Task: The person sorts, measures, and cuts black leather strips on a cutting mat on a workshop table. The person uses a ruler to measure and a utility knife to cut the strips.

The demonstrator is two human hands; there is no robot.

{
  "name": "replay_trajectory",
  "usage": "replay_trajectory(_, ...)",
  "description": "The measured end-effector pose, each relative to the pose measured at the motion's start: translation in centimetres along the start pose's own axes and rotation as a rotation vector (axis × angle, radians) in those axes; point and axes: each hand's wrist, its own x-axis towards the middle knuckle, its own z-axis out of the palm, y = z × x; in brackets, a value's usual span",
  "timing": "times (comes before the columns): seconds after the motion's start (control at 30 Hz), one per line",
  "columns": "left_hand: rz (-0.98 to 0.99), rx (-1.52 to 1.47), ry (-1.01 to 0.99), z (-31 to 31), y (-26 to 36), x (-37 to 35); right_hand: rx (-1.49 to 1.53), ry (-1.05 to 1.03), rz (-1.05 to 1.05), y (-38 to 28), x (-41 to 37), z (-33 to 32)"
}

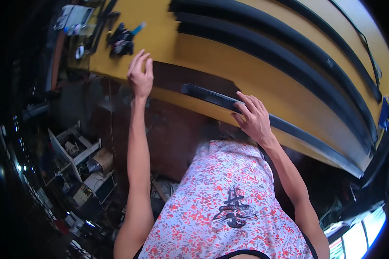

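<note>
A long dark strip (289,129) lies along the near edge of the yellow table (203,54). My right hand (254,116) is at this strip, thumb on the near side and fingers over its far side. A flat dark brown sheet (181,77) lies beneath the strip's left end. Over the sheet's left end, near the table edge, my left hand (141,74) is raised with its fingers apart and nothing in it. Thick black curved strips (263,47) stretch across the table beyond both hands.
A black bundle (122,41) with a teal piece lies at the table's far left. White containers (75,17) stand beyond it. Below on the left is a wooden shelf unit (84,151) with clutter. A blue item (385,113) is at the right edge.
</note>
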Motion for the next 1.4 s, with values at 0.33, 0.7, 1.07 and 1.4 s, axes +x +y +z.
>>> replay_trajectory(0.33, 0.035, -0.041, 0.078, 1.4, -11.9, 4.6, -0.114, -0.043, 0.107, 0.0, 0.1, 3.6)
replay_trajectory(0.7, 0.122, 0.487, -0.282, 3.9, -19.0, 12.2, -0.141, -0.028, 0.091, -0.5, 0.3, 3.2)
replay_trajectory(1.07, 0.205, 0.094, 0.071, 0.0, -13.0, 8.7, -0.088, 0.054, -0.015, -0.6, 0.8, 3.2)
replay_trajectory(1.4, -0.537, -0.407, -0.429, -6.1, 5.6, -7.8, 0.031, 0.099, -0.044, 0.4, 0.3, 4.4)
